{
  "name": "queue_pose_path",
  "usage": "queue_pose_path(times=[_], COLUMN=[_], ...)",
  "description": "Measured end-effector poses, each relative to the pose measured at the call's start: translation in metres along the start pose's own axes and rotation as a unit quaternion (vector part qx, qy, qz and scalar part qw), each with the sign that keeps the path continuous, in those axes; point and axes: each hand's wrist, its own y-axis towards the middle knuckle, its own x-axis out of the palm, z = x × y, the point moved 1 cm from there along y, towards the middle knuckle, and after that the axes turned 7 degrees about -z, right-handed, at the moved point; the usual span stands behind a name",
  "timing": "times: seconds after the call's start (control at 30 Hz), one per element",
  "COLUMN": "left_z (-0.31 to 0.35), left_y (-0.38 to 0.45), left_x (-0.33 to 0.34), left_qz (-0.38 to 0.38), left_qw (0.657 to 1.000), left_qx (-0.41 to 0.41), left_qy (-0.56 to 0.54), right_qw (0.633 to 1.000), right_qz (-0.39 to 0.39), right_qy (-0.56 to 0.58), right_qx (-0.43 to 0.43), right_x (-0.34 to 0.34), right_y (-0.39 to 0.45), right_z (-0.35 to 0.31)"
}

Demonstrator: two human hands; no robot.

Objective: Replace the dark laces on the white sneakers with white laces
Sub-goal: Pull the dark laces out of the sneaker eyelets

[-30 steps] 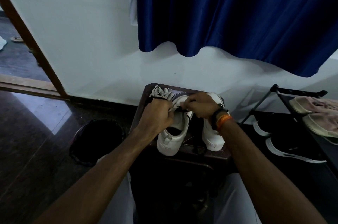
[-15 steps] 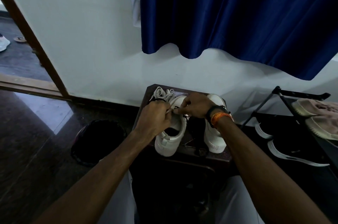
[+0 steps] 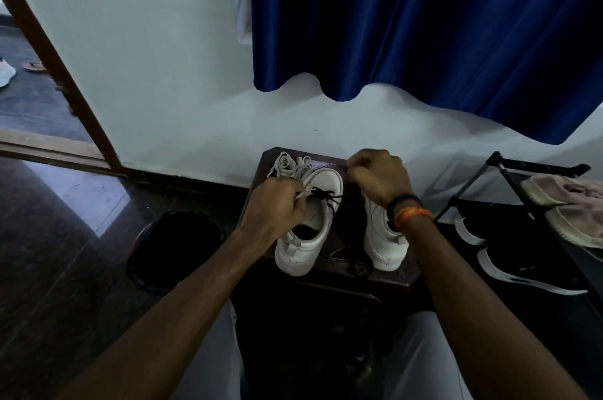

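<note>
- A blue curtain [image 3: 424,24] hangs on the white wall above a dark wooden stool [image 3: 385,275]
- A shoe rack [image 3: 535,171] stands to the right, a black bin [image 3: 176,252] on the floor to the left
- Two white sneakers [image 3: 310,230] sit side by side on the stool
- The right hand [image 3: 380,179] is raised in a fist, apparently pulling a dark lace [image 3: 326,195] out of the left sneaker
- The left hand [image 3: 274,210] grips that sneaker's side, fingers curled
- Loose white laces [image 3: 290,164] lie bundled just behind its toe
</note>
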Motion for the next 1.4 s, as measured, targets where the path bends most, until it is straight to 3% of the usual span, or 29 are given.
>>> queue_pose_path(times=[0.1, 0.17, 0.27, 0.37, 0.47, 0.6, 0.7, 0.83, 0.93, 1.0, 1.1, 1.2, 1.4], left_z=[0.0, 0.0, 0.001, 0.002, -0.002, -0.007, -0.008, -0.009, -0.012, -0.013, -0.015, -0.018, -0.012], left_y=[0.0, 0.001, 0.001, 0.0, 0.001, 0.0, 0.001, -0.001, 0.0, 0.001, 0.001, 0.0, -0.01], left_x=[-0.001, -0.001, -0.001, -0.001, 0.0, 0.003, 0.004, 0.005, 0.005, 0.005, 0.007, 0.01, 0.022], left_qz=[-0.011, -0.019, -0.025, -0.023, -0.016, -0.013, -0.01, -0.002, 0.006, 0.005, 0.004, 0.013, 0.07], left_qw=[1.0, 1.0, 0.999, 1.0, 1.0, 1.0, 1.0, 0.998, 0.994, 0.99, 0.986, 0.982, 0.971], left_qx=[-0.013, -0.017, -0.021, -0.016, -0.012, -0.004, -0.004, -0.023, -0.038, -0.045, -0.05, -0.066, -0.081], left_qy=[0.001, -0.007, -0.014, -0.011, -0.003, -0.012, -0.024, -0.059, -0.105, -0.135, -0.159, -0.179, -0.215], right_qw=[0.988, 0.966, 0.931, 0.911, 0.925, 0.982, 0.995, 0.993, 0.987, 0.965, 0.941, 0.93, 0.98], right_qz=[-0.088, -0.13, -0.086, -0.026, -0.006, 0.052, 0.089, 0.031, -0.059, -0.095, -0.044, 0.004, 0.052], right_qy=[-0.049, -0.159, -0.302, -0.363, -0.33, -0.142, -0.043, -0.111, -0.089, -0.18, -0.295, -0.332, -0.156], right_qx=[-0.12, -0.158, -0.185, -0.196, -0.188, -0.115, -0.032, -0.021, -0.121, -0.165, -0.162, -0.156, -0.114], right_x=[0.014, 0.029, 0.047, 0.049, 0.043, 0.022, 0.013, 0.023, 0.03, 0.039, 0.049, 0.054, 0.043], right_y=[-0.005, -0.007, -0.01, -0.014, -0.014, -0.013, -0.014, -0.014, -0.016, -0.018, -0.018, -0.017, -0.018], right_z=[-0.021, -0.028, -0.031, -0.033, -0.029, -0.013, 0.002, 0.005, -0.014, -0.025, -0.032, -0.032, -0.012])
